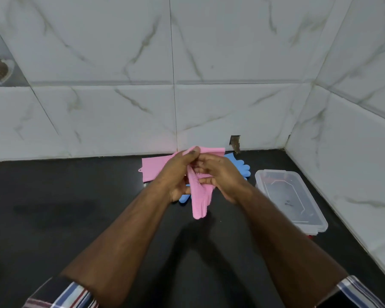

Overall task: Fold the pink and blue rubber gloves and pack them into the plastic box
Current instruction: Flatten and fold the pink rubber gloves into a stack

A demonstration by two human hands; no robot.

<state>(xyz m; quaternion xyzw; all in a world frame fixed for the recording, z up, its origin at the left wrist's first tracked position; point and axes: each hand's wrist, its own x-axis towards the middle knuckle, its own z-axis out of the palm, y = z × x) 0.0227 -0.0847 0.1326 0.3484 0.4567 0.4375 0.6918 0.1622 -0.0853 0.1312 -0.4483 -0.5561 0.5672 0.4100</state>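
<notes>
Gripping a bristled pink rubber glove (198,196) above the black countertop (53,207), the left hand (176,172) and right hand (222,176) hide part of the blue rubber gloves (240,166) behind it; a second flat pink glove (151,168) lies left, the lidded clear plastic box (291,198) right.

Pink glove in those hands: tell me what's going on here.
A person holds one pink glove up off the black counter, gripped by both the left hand and the right hand, apparently mid-fold, its fingers hanging down. Another pink glove and blue gloves lie flat behind the hands. The clear plastic box sits to the right; no glove shows in it yet.
</notes>
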